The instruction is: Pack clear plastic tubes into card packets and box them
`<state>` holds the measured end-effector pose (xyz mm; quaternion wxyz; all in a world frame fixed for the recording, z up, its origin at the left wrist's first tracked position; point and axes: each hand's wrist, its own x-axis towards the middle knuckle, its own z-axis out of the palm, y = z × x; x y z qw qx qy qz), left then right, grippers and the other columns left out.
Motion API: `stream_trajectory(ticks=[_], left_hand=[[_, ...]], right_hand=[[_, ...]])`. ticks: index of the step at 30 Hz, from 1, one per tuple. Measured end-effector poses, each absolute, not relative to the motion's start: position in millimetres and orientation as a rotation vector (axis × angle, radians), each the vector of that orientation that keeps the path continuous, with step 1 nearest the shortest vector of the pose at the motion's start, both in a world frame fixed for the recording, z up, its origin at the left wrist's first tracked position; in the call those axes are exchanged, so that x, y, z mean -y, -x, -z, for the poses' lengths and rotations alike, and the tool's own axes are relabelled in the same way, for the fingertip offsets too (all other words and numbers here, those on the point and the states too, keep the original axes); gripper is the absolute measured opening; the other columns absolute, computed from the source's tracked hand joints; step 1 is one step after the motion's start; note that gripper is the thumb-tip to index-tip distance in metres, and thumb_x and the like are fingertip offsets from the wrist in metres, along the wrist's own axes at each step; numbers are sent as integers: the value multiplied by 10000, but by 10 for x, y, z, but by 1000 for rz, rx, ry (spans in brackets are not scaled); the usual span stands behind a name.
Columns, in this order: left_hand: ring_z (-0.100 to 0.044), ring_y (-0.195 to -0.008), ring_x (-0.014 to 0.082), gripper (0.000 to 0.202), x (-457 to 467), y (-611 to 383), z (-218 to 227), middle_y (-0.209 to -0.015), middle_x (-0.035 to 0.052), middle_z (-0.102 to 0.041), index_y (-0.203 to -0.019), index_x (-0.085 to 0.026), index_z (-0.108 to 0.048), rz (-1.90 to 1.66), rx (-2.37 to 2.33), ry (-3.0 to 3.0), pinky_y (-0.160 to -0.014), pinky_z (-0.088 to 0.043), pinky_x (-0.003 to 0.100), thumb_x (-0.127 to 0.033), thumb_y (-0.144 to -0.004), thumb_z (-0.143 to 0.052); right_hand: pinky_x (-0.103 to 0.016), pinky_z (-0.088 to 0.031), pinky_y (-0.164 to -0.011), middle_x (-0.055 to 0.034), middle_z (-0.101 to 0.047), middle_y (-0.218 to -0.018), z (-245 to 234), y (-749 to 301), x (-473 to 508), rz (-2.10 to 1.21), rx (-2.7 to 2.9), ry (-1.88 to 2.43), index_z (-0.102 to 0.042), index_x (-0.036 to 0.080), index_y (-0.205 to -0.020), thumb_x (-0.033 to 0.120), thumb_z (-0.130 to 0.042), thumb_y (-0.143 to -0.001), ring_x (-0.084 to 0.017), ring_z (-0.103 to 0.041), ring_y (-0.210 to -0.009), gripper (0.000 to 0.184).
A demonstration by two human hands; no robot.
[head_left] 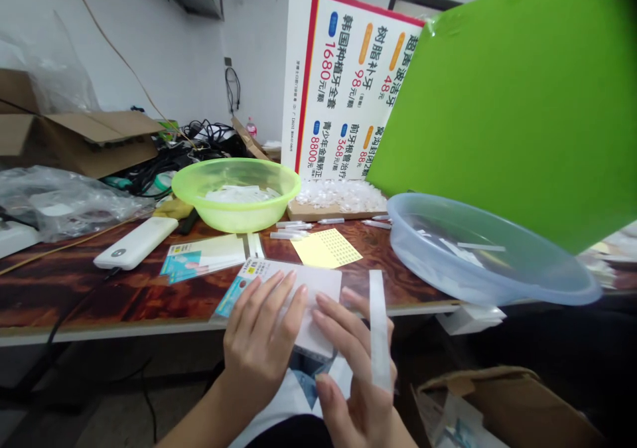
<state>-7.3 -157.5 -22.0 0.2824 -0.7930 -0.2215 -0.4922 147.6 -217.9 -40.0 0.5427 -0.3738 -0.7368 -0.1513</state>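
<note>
1. Hands at the near edge of the table [124, 302]: the left hand [259, 345] lies flat on a white card [318, 295]. The right hand [355, 375] props it from below, a white strip [379, 328] standing off its fingers; I cannot tell its grip.
2. Card looks light, thin, slick and bendy, so it is best pinched at the edges.
3. Farther off: yellow sticker sheet [326, 247], green basin [236, 192].

White flat packet [322, 283]: rectangular, blue-and-yellow print at its left end. It lies flat, overhanging the near edge of the table [124, 295], under the spread left hand [259, 345].

White strip [379, 322]: long, narrow, possibly translucent. It stands near upright, lower end against the right hand [358, 381] fingers.
</note>
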Motion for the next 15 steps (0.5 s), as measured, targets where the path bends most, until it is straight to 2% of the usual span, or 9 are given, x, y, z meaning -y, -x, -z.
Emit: stream_trajectory(ticks=[4, 6, 10, 12, 15], left_hand=[[-644, -1143, 280, 294, 1559, 89, 160, -1099, 193, -732, -1168, -24, -641, 1269, 530, 2101, -1005, -470, 449, -75, -973, -428], [-649, -1139, 275, 300, 1568, 102, 129, -1105, 191, -734, -1183, -18, -638, 1249, 509, 2085, -1010, -463, 443, -71, -973, -431], [-662, -1124, 250, 307, 1586, 110, 109, -1092, 169, -746, -1167, -46, -659, 1238, 521, 2047, -1039, -435, 426, -93, -987, -414], [-667, -1110, 243, 303, 1585, 107, 111, -1084, 167, -749, -1169, -46, -658, 1245, 539, 2039, -1034, -435, 420, -89, -987, -420], [-657, -1114, 253, 289, 1587, 98, 103, -1099, 176, -741, -1189, -41, -648, 1258, 533, 2052, -1012, -446, 431, -66, -972, -459]], right_hand=[[-360, -377, -1061, -124, -533, -1404, 405, -1494, 2263, 95, 1866, 882, -455, 133, -1375, 331, -455, -976, -239, -528, -1266, 445], [-383, -365, -1085, -120, -510, -1420, 458, -1473, 2263, 31, 1818, 857, -461, 155, -1371, 357, -453, -987, -253, -505, -1287, 434], [-431, -344, -1114, -122, -444, -1468, 506, -1449, 2246, 12, 1748, 850, -468, 177, -1361, 318, -502, -965, -279, -460, -1325, 422], [-405, -337, -1136, -106, -476, -1452, 462, -1471, 2258, -3, 1780, 878, -466, 188, -1372, 303, -534, -950, -259, -475, -1322, 443], [-331, -385, -1123, -58, -535, -1418, 365, -1534, 2293, -85, 1835, 843, -486, 242, -1384, 300, -555, -940, -216, -519, -1296, 453]])
